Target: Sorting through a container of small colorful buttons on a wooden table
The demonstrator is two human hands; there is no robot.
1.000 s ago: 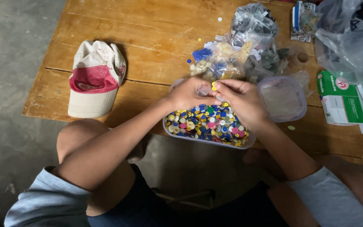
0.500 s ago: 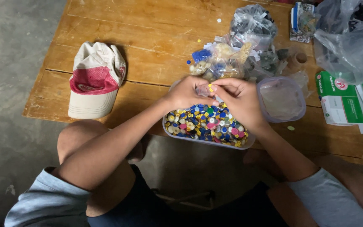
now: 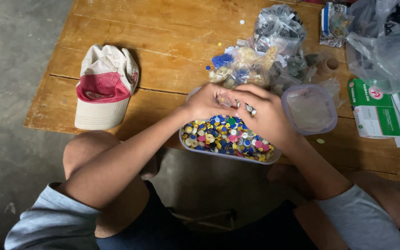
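Note:
A clear plastic tub point(image 3: 184, 137) full of small coloured buttons point(image 3: 225, 136) sits at the near edge of the wooden table point(image 3: 163, 51). Both hands are together above the tub's far side. My left hand point(image 3: 208, 103) is curled with its fingertips pinched on small buttons. My right hand point(image 3: 265, 113) meets it, with a few buttons showing between its fingers. What lies inside the closed fingers is mostly hidden.
A red and cream cap point(image 3: 105, 85) lies at the table's left. Clear bags of buttons point(image 3: 255, 60) are heaped behind the tub. The tub's clear lid point(image 3: 310, 110) rests at the right. Green and white boxes point(image 3: 376, 109) and a large plastic bag point(image 3: 385, 44) fill the right edge.
The hands have stayed joined over the tub, shifting slightly as the fingers work the small buttons. The view has moved a little.

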